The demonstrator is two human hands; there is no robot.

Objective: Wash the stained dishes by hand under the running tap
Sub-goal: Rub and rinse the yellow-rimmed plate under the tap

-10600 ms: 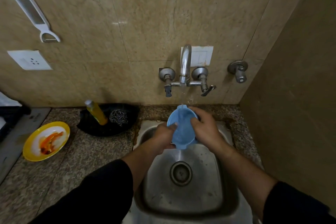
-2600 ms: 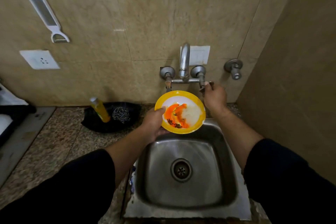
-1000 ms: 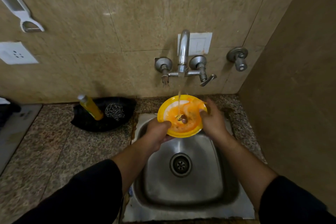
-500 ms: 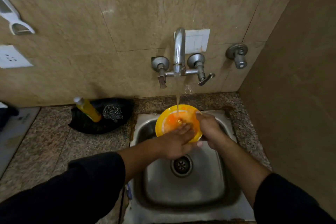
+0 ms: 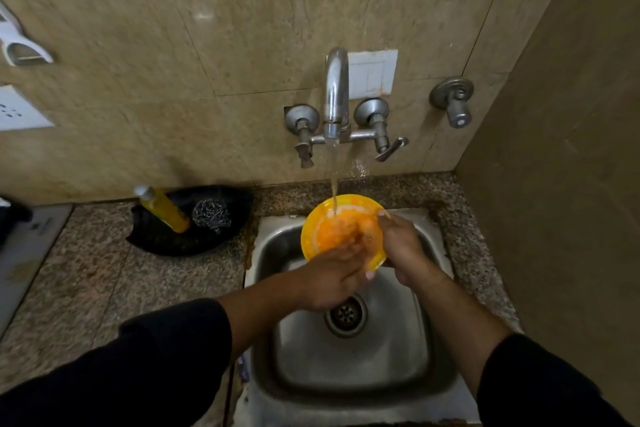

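Head view: plate (image 5: 322, 234) at frame centre, above sink (image 5: 398, 350), under tap (image 5: 336, 94) stream. Right hand (image 5: 403, 248) grasps its right rim. Left hand (image 5: 330, 276) presses straight fingers on its orange-stained face.

I see the right hand (image 5: 401, 246) gripping the rim of a round yellow plate (image 5: 320, 236) smeared orange, held tilted over the square steel sink (image 5: 381, 357). The left hand (image 5: 332, 277) lies with fingers flat across the plate's face. A water stream (image 5: 334, 180) from the chrome wall tap (image 5: 336, 94) lands on the plate. On the speckled granite counter (image 5: 104, 288) sits a black tray (image 5: 166, 243) holding a yellow bottle (image 5: 162, 208) and a steel-wool scrubber (image 5: 212, 214).
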